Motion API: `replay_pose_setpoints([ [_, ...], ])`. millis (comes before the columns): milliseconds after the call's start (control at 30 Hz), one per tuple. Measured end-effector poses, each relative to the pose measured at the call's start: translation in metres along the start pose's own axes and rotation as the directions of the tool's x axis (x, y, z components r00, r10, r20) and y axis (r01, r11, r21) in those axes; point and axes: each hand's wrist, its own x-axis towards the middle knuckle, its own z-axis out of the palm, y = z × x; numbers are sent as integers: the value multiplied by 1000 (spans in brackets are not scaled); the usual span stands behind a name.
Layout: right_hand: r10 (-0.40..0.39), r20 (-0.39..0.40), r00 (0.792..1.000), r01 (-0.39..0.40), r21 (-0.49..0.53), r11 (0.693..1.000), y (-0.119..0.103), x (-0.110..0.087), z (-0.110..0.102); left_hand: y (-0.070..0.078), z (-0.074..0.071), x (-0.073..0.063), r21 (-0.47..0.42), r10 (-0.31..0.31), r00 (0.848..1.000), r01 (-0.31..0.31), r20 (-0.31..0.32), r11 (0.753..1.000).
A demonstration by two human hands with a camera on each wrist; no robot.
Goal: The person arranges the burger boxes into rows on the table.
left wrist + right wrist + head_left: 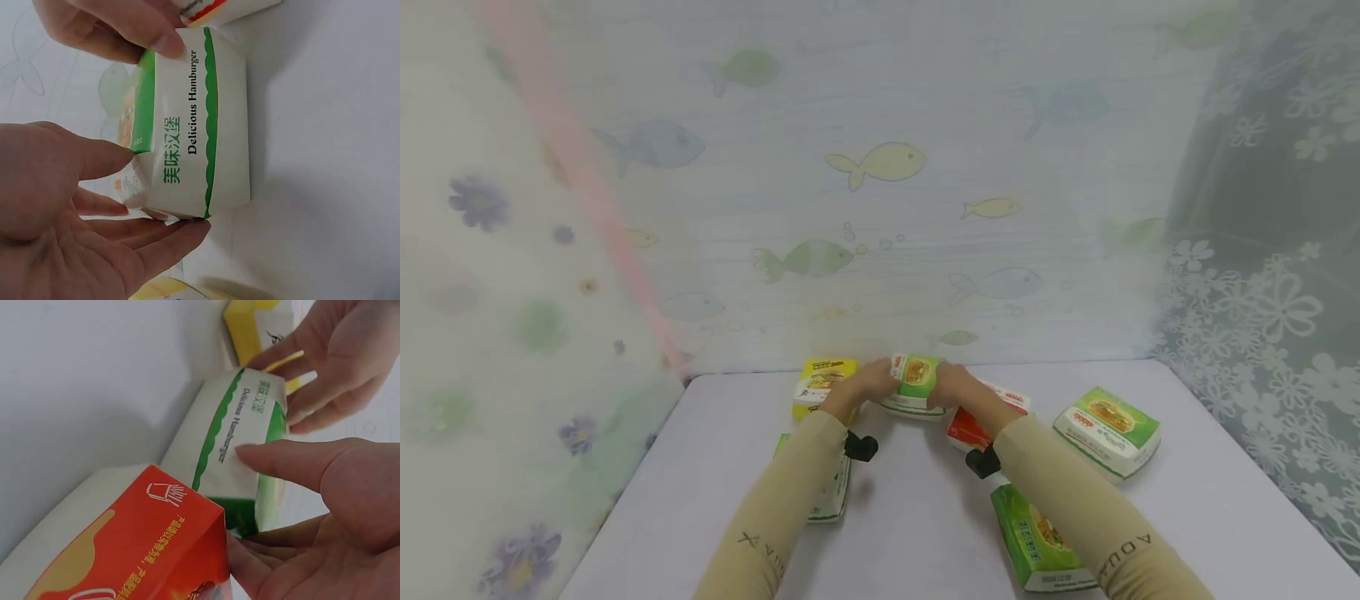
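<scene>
A green-and-white hamburger box [917,377] stands at the back of the table between both hands. My left hand [872,382] holds its left end; in the left wrist view the thumb lies at the top edge and the fingertips touch the side. The right hand [953,387] grips the other end, its thumb [269,457] on the lettered front and its fingers behind the corner. A red-and-white box [150,537] lies close by the right hand, partly under the forearm in the head view. Just left of the left hand is a yellow hamburger box [823,379].
Another green-and-white box [831,497] is partly hidden by the left sleeve. A green box [1033,542] lies by the right forearm, and a further green-and-white box [1108,429] sits at the right. Behind the white table [917,517] hangs a fish-patterned curtain [880,242].
</scene>
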Motion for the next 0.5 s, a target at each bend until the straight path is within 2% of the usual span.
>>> replay_pose_setpoints([
  [133,18,13,1000,-18,-8,1000,7,6,-3,5,6,-7,-40,14,1000,-14,-6,999],
  [267,29,37,999,-28,-30,999,17,13,-7,11,10,-18,-94,19,998,-14,56,995],
  [367,30,55,998,-28,-46,999,22,15,-11,13,7,-24,-102,12,995,-2,100,995],
  [500,14,54,998,-12,-44,999,22,12,-16,11,-3,-24,-86,14,996,-7,84,996],
])
